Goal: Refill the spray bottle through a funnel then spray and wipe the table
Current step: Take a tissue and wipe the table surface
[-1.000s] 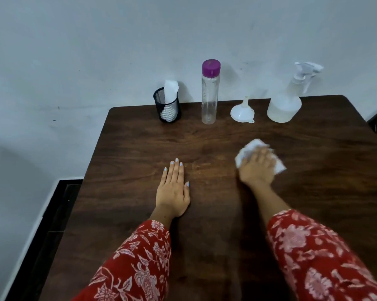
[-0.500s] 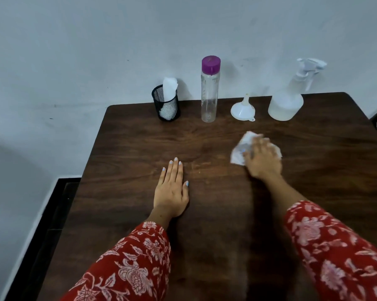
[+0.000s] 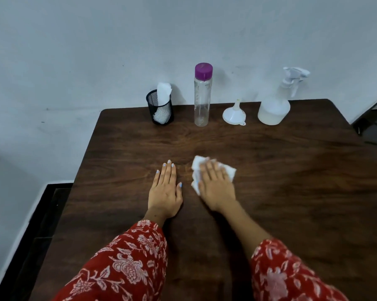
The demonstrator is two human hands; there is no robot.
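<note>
As the white tissue (image 3: pixel 213 171) now lies at the table's middle, just right of the resting left hand (image 3: pixel 165 191), it has clearly travelled: half a second ago it sat further toward two o'clock, nearer the funnel, and a second ago a little further right again. The right hand (image 3: pixel 216 187) lies flat on top of it with fingers straight and spread, pressing rather than pinching, so the sweep runs from the right part of the table (image 3: pixel 313 192) toward its centre and toward the person. The left hand lies palm down with straight fingers together, touching the wood and holding nothing, in the same spot as before (it looks like a brace, though that is a guess). Judging by this, the wiping stage is in hand and the refill and spraying seem done: the spray bottle (image 3: pixel 275 105) stands at one o'clock along the far edge with its trigger head on, the white funnel (image 3: pixel 234 115) rests mouth down just left of it, apart from it, and the clear bottle with the purple cap (image 3: pixel 202 96) stands at twelve o'clock, closed. At eleven o'clock a black mesh cup (image 3: pixel 160 108) holds more white tissue. No brand, label or writing can be read on any of these things.
</note>
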